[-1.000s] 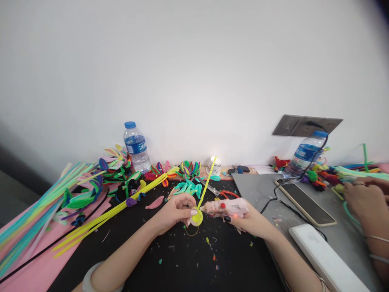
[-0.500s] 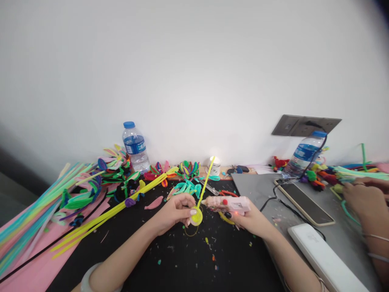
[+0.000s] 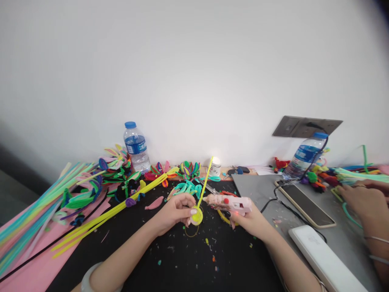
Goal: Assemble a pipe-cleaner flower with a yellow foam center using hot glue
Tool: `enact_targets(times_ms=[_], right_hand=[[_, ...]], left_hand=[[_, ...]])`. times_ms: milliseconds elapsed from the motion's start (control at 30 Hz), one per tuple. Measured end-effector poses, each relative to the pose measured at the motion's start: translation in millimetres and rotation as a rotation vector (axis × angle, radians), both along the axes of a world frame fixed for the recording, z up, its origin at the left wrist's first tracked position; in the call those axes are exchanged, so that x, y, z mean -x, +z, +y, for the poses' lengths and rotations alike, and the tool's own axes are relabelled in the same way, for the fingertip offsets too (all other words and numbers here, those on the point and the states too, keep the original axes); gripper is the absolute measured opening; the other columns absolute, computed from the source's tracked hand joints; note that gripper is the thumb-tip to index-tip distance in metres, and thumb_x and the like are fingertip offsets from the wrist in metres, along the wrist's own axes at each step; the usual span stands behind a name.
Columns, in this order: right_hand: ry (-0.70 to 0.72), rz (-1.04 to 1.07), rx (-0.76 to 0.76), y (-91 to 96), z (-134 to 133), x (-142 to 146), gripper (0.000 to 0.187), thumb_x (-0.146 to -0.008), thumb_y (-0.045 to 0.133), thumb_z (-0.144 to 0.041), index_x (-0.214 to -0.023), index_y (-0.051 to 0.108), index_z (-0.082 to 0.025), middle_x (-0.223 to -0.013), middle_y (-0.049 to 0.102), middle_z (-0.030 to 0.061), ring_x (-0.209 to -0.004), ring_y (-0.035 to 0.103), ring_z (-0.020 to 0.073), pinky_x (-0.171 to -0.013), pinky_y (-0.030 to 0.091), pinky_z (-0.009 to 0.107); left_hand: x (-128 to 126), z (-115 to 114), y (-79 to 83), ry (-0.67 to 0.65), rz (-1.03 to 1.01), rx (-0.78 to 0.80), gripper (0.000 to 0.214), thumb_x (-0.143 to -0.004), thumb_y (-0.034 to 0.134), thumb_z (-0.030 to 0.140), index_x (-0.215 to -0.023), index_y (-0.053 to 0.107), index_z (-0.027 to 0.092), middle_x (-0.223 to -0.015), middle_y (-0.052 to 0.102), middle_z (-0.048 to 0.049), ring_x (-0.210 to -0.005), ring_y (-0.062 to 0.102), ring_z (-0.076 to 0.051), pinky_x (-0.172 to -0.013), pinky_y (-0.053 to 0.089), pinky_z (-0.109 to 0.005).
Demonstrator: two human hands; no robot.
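My left hand (image 3: 179,211) pinches a round yellow coil of pipe cleaner (image 3: 197,216), its straight yellow end (image 3: 206,180) sticking up and away. A thin yellowish loop hangs just below the coil. In my right hand (image 3: 247,221) is a pink hot glue gun (image 3: 232,204) with a red dot and a small lit orange light. Its nozzle points left, close to the coil's upper edge; whether it touches I cannot tell. Behind my left hand lies a pile of turquoise pipe-cleaner pieces (image 3: 185,188). A pink petal shape (image 3: 154,203) rests to its left.
Long yellow pipe cleaners (image 3: 112,211) and a multicoloured bundle (image 3: 45,207) lie on the left. Two water bottles (image 3: 136,146) (image 3: 305,154) stand by the wall. At right are a phone (image 3: 306,203), a white power bank (image 3: 325,255), a black cable and another person's hand (image 3: 361,198).
The glue gun and my right hand have shifted very slightly right. My left hand still holds the coil in the same place.
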State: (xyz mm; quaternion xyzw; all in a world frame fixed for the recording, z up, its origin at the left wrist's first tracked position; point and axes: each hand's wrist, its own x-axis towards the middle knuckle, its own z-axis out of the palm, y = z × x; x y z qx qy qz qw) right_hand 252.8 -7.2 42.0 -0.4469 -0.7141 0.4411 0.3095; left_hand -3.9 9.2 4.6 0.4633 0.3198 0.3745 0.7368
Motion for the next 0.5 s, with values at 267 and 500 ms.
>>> enact_targets(times_ms=[267,500], right_hand=[[0.000,-0.034,-0.125,1.6,-0.2,-2.7,0.012,-0.075,0.057,-0.024,-0.079,0.061,-0.013,-0.050,0.046,-0.0052,-0.044,0.038,0.0083,-0.042,0.032,0.019],[0.003,-0.043,-0.149,2.8,-0.5,0.0,0.014,-0.077,0.057,-0.028,-0.077,0.061,-0.014,-0.052,0.046,-0.0040,-0.047,0.038,0.0097,-0.045,0.036,0.020]], left_hand=[[0.4,0.0,-0.3,0.018,-0.006,-0.005,0.029,-0.068,0.080,0.028,-0.083,0.059,0.017,-0.067,0.060,0.0038,-0.048,0.054,-0.006,-0.047,0.045,-0.018],[-0.2,-0.1,-0.8,0.011,-0.008,-0.007,0.029,-0.068,0.081,0.028,-0.082,0.059,0.016,-0.067,0.061,0.0037,-0.047,0.055,-0.006,-0.045,0.043,-0.016]])
